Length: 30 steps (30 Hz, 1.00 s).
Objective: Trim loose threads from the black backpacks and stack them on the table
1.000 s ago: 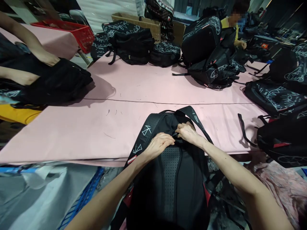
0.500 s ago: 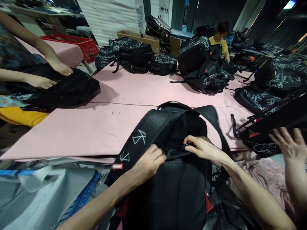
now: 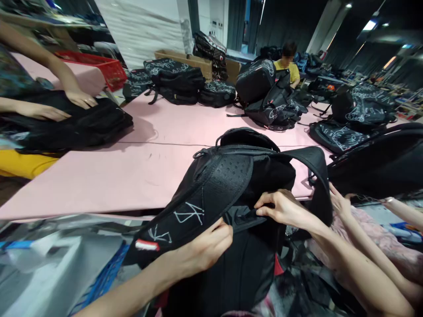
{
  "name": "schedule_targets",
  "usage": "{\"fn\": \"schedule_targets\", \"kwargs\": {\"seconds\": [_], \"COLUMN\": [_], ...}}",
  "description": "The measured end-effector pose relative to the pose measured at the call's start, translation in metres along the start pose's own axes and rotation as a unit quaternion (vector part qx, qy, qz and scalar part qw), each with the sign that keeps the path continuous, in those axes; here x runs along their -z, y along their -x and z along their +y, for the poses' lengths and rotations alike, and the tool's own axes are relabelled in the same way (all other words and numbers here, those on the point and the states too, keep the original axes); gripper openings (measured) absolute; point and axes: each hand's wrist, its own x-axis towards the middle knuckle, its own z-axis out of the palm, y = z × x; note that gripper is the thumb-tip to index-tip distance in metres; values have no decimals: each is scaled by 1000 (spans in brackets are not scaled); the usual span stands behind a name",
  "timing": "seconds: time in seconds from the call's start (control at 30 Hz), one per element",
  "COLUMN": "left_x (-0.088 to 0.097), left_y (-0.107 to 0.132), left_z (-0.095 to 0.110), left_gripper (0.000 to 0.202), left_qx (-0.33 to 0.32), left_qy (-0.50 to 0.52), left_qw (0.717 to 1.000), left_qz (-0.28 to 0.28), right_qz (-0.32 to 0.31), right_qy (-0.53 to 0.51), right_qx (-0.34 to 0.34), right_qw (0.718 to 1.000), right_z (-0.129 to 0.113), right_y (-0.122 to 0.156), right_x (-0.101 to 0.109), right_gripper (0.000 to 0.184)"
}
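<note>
A black backpack (image 3: 228,264) stands before me at the table's edge, its back panel and padded shoulder straps facing me. White sketched marks and a small red-and-white tag show on the left strap (image 3: 198,198). My left hand (image 3: 211,244) is closed, pinching the left end of an opening in the back panel. On the other side of that opening, my right hand (image 3: 280,209) pinches its fabric edge between thumb and fingers. The dark pocket opening (image 3: 243,218) stretches between both hands. The right strap (image 3: 313,171) loops over beyond my right wrist.
A pink-covered table (image 3: 139,171) spreads ahead, with several black backpacks (image 3: 178,79) along its far side. At left, a co-worker's hands (image 3: 81,97) rest on another backpack (image 3: 99,121). Another person's hand (image 3: 340,202) is close on my right, by a black bag (image 3: 380,163).
The backpack's top has tipped and its left strap has swung lower left. Both my hands keep their pinch. The neighbour's hand at right, raised before, is now lower beside the right strap.
</note>
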Motion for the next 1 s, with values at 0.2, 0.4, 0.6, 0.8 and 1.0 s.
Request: {"fn": "schedule_targets", "kwargs": {"seconds": [0.2,0.4,0.6,0.8,1.0], "left_x": [7,14,3,-9,-11], "left_y": [-4,-11,-12,-14,-17], "left_z": [2,5,5,1,1], "left_gripper": [27,26,24,24,27], "left_qx": [47,80,89,96,140], "left_qy": [71,117,145,145,145], "left_qw": [995,986,979,977,973], "left_qz": [59,92,114,123,114], "right_qz": [-12,-1,1,15,65], "right_qy": [-4,-14,-1,-46,-206], "right_qx": [-9,-18,-20,-13,-32], "right_qw": [1000,1000,1000,999,976], "right_z": [-2,-4,-2,7,25], "right_y": [-1,6,0,-9,-19], "right_x": [0,2,-7,-13,-28], "right_gripper": [17,17,15,14,17]}}
